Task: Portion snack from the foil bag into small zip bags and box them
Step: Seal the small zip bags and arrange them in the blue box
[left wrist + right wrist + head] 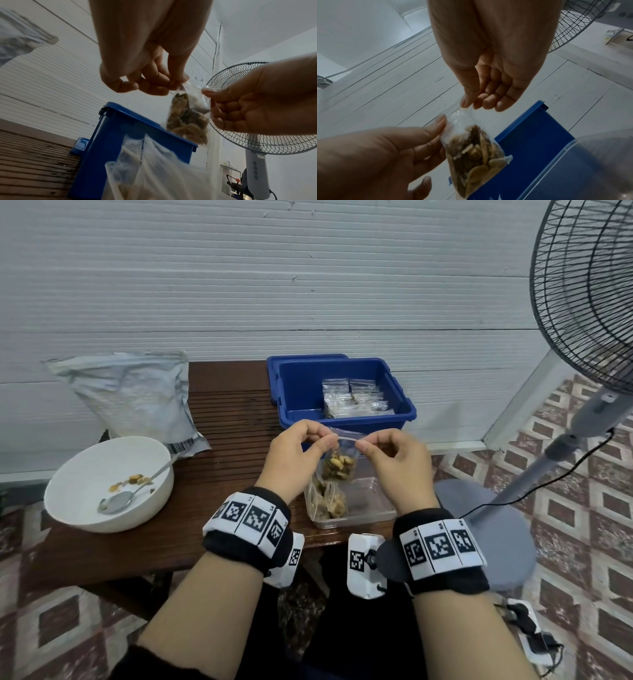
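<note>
A small clear zip bag [337,462] [187,119] [476,151] half full of nuts hangs in the air between my hands. My left hand [299,446] [154,83] pinches its top left corner, and my right hand [383,451] [481,102] pinches the top right corner. Under it a clear plastic box [370,510] holds another filled zip bag [327,498]. The crumpled foil bag [137,398] leans on the wall at the back left. A blue tub [342,424] behind my hands holds several empty zip bags [354,398].
A white bowl [85,508] with a metal spoon [133,494] and a few nuts sits at the left on the dark wooden table [226,419]. A standing fan [582,302] rises at the right, its base by the table's edge. A power strip [527,631] lies on the tiled floor.
</note>
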